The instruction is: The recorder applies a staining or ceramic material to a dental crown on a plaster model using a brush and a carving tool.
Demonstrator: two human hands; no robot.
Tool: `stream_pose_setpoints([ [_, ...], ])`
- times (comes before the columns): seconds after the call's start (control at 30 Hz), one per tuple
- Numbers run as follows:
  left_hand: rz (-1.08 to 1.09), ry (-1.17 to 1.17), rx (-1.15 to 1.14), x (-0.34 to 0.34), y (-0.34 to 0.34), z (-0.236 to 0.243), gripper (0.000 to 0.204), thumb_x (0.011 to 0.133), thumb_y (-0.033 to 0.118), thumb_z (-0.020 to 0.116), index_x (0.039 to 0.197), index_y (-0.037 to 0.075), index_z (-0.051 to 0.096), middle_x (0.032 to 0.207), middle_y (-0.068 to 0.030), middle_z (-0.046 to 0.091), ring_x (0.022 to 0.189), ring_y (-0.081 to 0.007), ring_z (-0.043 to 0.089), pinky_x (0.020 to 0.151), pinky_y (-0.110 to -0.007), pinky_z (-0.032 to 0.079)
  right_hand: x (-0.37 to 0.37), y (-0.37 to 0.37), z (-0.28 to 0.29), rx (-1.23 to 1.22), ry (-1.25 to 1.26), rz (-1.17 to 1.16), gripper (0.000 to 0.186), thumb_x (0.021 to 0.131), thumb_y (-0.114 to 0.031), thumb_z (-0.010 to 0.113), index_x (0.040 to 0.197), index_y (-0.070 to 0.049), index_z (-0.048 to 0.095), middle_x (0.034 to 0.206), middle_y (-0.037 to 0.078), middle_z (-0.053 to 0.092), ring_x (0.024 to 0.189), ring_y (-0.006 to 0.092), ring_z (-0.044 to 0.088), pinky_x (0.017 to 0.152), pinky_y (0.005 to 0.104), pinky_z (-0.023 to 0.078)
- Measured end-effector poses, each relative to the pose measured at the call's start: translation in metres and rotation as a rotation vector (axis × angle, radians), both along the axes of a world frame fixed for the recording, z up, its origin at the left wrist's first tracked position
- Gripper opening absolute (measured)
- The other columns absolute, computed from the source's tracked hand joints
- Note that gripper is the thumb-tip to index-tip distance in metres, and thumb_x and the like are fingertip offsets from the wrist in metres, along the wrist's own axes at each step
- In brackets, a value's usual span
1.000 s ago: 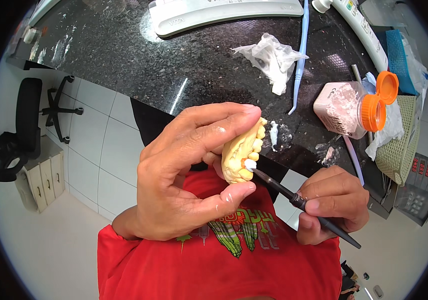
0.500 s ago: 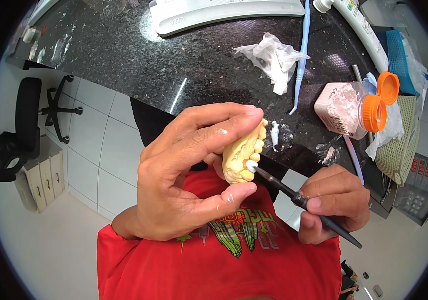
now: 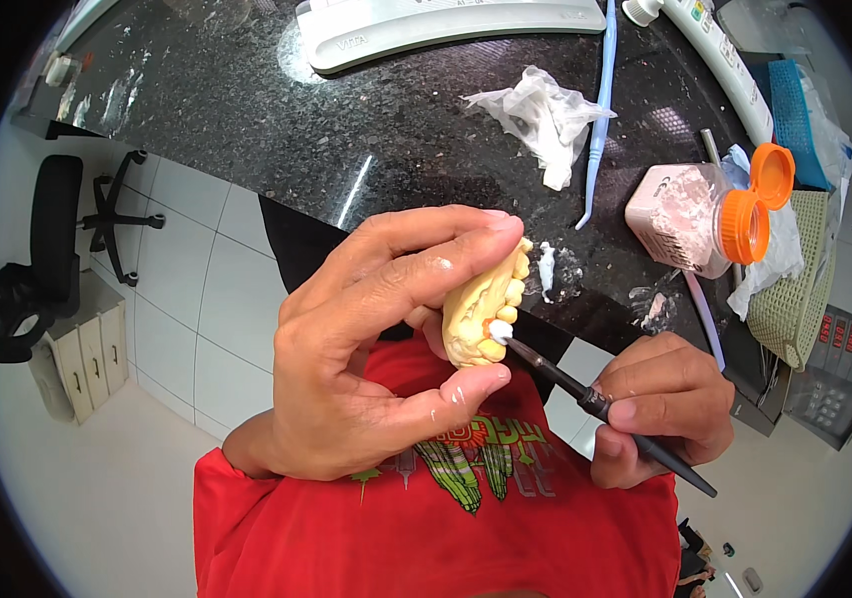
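A yellow dental cast (image 3: 466,317) with a row of teeth is gripped between the fingers and thumb of my left hand (image 3: 366,329). One tooth on it is white (image 3: 500,333), with an orange-red patch at its gum edge. In my right hand (image 3: 670,404) is a slim dark brush (image 3: 570,382), held like a pen. Its tip rests at or right beside the white tooth; whether it touches is too small to tell. On the dark counter beyond the cast lies a smear of white paste (image 3: 547,271).
A crumpled white tissue (image 3: 546,122) and a blue dental instrument (image 3: 600,130) lie on the speckled black counter (image 3: 217,110). To the right is a jar of pink powder (image 3: 680,214) with its orange cap flipped up. A long grey case (image 3: 456,30) sits at the back; an office chair (image 3: 47,249) stands left.
My right hand and the brush have shifted very slightly, the tip moving a little lower along the white tooth. My left hand and the cast stay in place.
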State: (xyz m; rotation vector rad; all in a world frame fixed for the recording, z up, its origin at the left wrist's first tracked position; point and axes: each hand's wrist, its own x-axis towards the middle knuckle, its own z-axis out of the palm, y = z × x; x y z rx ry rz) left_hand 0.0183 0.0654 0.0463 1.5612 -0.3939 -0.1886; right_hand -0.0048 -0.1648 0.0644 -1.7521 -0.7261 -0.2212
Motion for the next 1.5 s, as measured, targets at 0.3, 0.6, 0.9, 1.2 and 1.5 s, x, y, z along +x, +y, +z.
stream_pose_setpoints([
  [0.3,-0.003,0.001,0.001,0.0,0.0,0.001,0.064,0.068,0.002,0.079,0.126,-0.006,0.054,0.13,-0.0209,0.049,0.112,-0.0219,0.057,0.09,-0.028,0.052,0.001,0.001,0.001,-0.002,-0.001,-0.015,0.021,0.072,-0.002,0.068,0.091,0.001,0.058,0.077,0.012,0.06,0.058,0.0171,0.057,0.053,0.0241,0.048],
  [0.6,-0.01,-0.001,0.001,-0.003,0.0,-0.001,0.064,0.069,0.003,0.08,0.126,-0.006,0.054,0.13,-0.0206,0.049,0.113,-0.0219,0.057,0.09,-0.029,0.052,-0.004,0.004,-0.001,0.12,0.024,-0.09,0.032,0.063,0.006,0.076,0.092,0.001,0.065,0.074,0.013,0.065,0.054,0.0205,0.062,0.049,0.0255,0.052],
  [0.9,0.001,0.019,-0.116,0.001,-0.004,0.0,0.063,0.071,-0.003,0.077,0.129,-0.004,0.052,0.132,-0.0198,0.048,0.111,-0.0208,0.058,0.084,-0.028,0.055,-0.018,-0.023,0.022,0.131,-0.1,-0.221,0.02,0.09,-0.018,0.063,0.105,-0.007,0.057,0.086,0.008,0.042,0.066,0.0155,0.049,0.055,0.0233,0.043],
  [1.2,0.062,0.242,-0.252,-0.012,-0.003,0.003,0.073,0.073,-0.009,0.072,0.138,-0.004,0.039,0.135,-0.0175,0.042,0.105,-0.0244,0.062,0.084,-0.031,0.057,0.054,-0.11,0.131,-0.195,-0.336,-1.026,0.024,0.088,-0.017,0.065,0.102,0.002,0.066,0.081,0.006,0.065,0.065,0.006,0.051,0.056,0.0188,0.036],
  [1.5,0.036,0.213,-0.291,-0.013,0.0,0.007,0.066,0.074,-0.011,0.069,0.134,-0.001,0.044,0.136,-0.0165,0.039,0.099,-0.0242,0.063,0.08,-0.029,0.057,0.182,-0.14,0.144,-0.773,-0.159,-0.908,0.022,0.082,-0.022,0.069,0.089,-0.001,0.067,0.074,0.005,0.064,0.064,0.0131,0.057,0.059,0.0283,0.046],
])
